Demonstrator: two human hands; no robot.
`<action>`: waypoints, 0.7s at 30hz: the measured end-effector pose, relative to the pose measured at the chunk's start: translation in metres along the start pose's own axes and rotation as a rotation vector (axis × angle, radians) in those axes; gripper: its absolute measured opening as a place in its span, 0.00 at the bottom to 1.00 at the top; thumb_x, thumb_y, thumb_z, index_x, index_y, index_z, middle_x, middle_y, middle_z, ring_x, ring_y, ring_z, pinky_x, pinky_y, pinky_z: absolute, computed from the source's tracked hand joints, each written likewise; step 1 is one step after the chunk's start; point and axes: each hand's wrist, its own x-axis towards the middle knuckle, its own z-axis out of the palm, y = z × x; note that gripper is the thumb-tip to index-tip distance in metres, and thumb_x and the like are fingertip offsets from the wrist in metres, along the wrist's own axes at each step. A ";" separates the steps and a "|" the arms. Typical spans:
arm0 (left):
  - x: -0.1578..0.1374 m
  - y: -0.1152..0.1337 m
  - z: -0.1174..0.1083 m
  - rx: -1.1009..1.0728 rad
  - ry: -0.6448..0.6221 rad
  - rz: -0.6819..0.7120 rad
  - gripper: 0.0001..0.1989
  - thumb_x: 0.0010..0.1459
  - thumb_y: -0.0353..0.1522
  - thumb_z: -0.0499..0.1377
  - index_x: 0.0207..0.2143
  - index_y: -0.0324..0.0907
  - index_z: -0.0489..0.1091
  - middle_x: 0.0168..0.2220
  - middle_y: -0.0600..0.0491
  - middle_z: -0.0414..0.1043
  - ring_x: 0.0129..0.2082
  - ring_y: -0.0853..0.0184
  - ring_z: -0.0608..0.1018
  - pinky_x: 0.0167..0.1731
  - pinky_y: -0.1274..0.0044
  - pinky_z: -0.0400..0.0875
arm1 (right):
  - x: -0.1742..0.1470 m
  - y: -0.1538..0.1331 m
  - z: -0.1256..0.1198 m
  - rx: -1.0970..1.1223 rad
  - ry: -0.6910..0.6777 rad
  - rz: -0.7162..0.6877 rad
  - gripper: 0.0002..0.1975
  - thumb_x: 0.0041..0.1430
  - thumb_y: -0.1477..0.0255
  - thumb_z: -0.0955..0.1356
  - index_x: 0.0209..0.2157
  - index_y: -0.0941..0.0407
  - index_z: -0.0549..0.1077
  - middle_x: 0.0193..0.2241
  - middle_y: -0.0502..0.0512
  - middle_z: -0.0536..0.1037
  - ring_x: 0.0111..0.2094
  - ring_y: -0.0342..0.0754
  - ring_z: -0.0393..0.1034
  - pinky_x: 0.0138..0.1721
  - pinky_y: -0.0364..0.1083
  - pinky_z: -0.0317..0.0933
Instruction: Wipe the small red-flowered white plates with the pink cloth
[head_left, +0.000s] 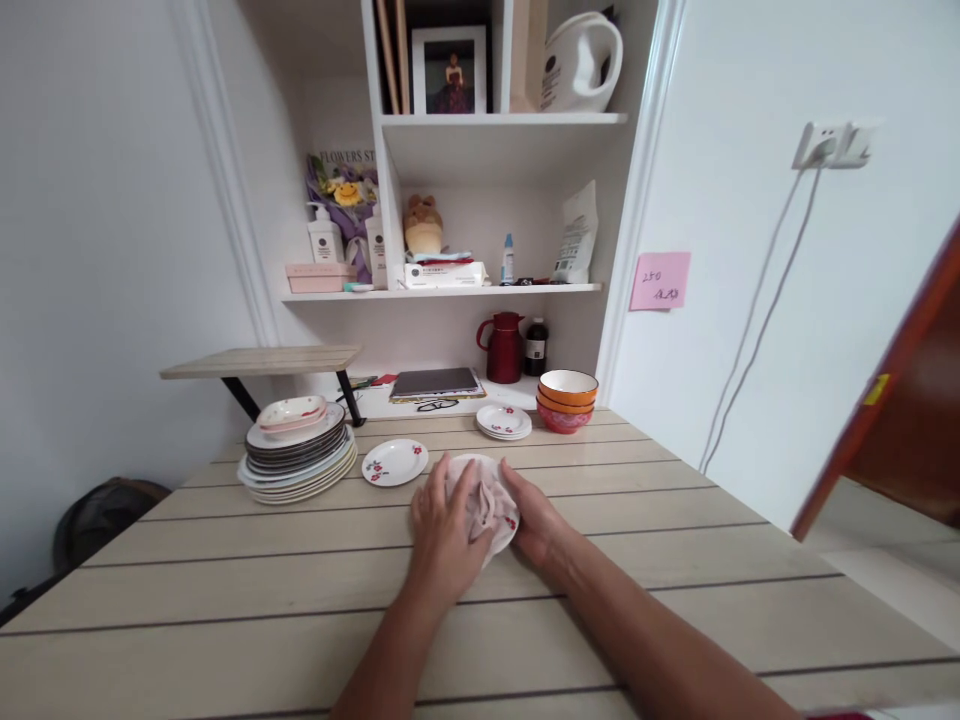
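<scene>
A white plate with red flowers (512, 524) is held over the middle of the table, its right edge in the grip of my right hand (534, 512). My left hand (444, 525) presses a crumpled pale pink cloth (484, 505) onto the plate's face, fingers bent over it. Just behind, to the left, another flowered plate (395, 462) lies flat on the table. Farther back stands a small stack of flowered plates (504, 421). My hands cover parts of the plate's rim and of the cloth.
Stacked plates and dishes (298, 455) stand at left beside a small raised shelf (262, 362). Orange and red bowls (567, 400) are stacked back right. Behind are a laptop (435, 382), glasses (437, 406), a red jug (504, 348) and a dark bottle (535, 347).
</scene>
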 end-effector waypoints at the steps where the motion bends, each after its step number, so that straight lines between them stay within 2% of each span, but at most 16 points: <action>1: 0.000 -0.002 -0.002 -0.043 0.011 0.001 0.34 0.56 0.35 0.59 0.65 0.50 0.55 0.70 0.45 0.44 0.68 0.54 0.53 0.63 0.57 0.53 | 0.001 -0.001 -0.002 0.005 -0.012 0.002 0.28 0.67 0.56 0.59 0.53 0.66 0.71 0.46 0.67 0.80 0.46 0.54 0.77 0.56 0.53 0.62; 6: -0.002 -0.005 -0.007 -0.279 0.120 0.046 0.29 0.61 0.38 0.54 0.65 0.50 0.55 0.70 0.48 0.40 0.69 0.56 0.50 0.65 0.61 0.51 | 0.003 -0.006 -0.006 0.089 -0.042 0.016 0.28 0.68 0.57 0.56 0.53 0.66 0.69 0.45 0.67 0.80 0.45 0.55 0.77 0.55 0.55 0.62; 9: 0.000 -0.004 -0.003 -0.452 0.179 0.008 0.30 0.62 0.39 0.52 0.66 0.49 0.51 0.70 0.47 0.41 0.69 0.56 0.49 0.66 0.61 0.48 | 0.002 -0.009 -0.005 0.139 -0.022 0.022 0.28 0.69 0.57 0.55 0.52 0.65 0.70 0.43 0.66 0.81 0.44 0.54 0.77 0.54 0.54 0.63; 11: 0.003 -0.004 0.000 -0.642 0.206 -0.119 0.33 0.62 0.41 0.52 0.67 0.48 0.46 0.71 0.46 0.41 0.69 0.57 0.50 0.66 0.61 0.49 | 0.001 -0.010 -0.003 0.167 -0.001 0.025 0.27 0.69 0.57 0.55 0.50 0.64 0.71 0.41 0.64 0.82 0.42 0.54 0.78 0.54 0.55 0.63; 15: 0.010 -0.005 -0.003 -1.134 0.232 -0.527 0.38 0.62 0.44 0.54 0.68 0.53 0.39 0.71 0.48 0.41 0.68 0.60 0.55 0.62 0.66 0.59 | -0.001 -0.007 0.000 0.198 -0.058 0.017 0.27 0.67 0.55 0.57 0.47 0.64 0.73 0.39 0.63 0.83 0.42 0.55 0.78 0.54 0.55 0.63; 17: 0.011 -0.002 -0.009 -1.395 0.161 -0.661 0.37 0.61 0.45 0.55 0.68 0.55 0.42 0.69 0.50 0.50 0.65 0.61 0.62 0.59 0.66 0.64 | -0.001 -0.005 0.003 0.193 -0.122 0.012 0.28 0.67 0.55 0.58 0.47 0.65 0.74 0.39 0.64 0.83 0.42 0.55 0.78 0.54 0.54 0.63; 19: 0.012 0.002 -0.016 -1.664 -0.119 -0.762 0.34 0.59 0.45 0.57 0.65 0.46 0.54 0.63 0.45 0.63 0.60 0.57 0.70 0.56 0.65 0.68 | -0.002 -0.002 0.006 0.173 -0.126 0.016 0.27 0.66 0.55 0.59 0.46 0.65 0.74 0.37 0.63 0.83 0.41 0.55 0.78 0.54 0.53 0.63; 21: 0.013 0.006 -0.019 -1.862 -0.338 -0.863 0.32 0.58 0.44 0.59 0.61 0.38 0.62 0.56 0.41 0.71 0.55 0.54 0.75 0.55 0.64 0.69 | -0.001 0.001 0.009 0.142 -0.079 0.013 0.26 0.66 0.55 0.60 0.46 0.64 0.74 0.36 0.62 0.83 0.39 0.54 0.78 0.53 0.53 0.64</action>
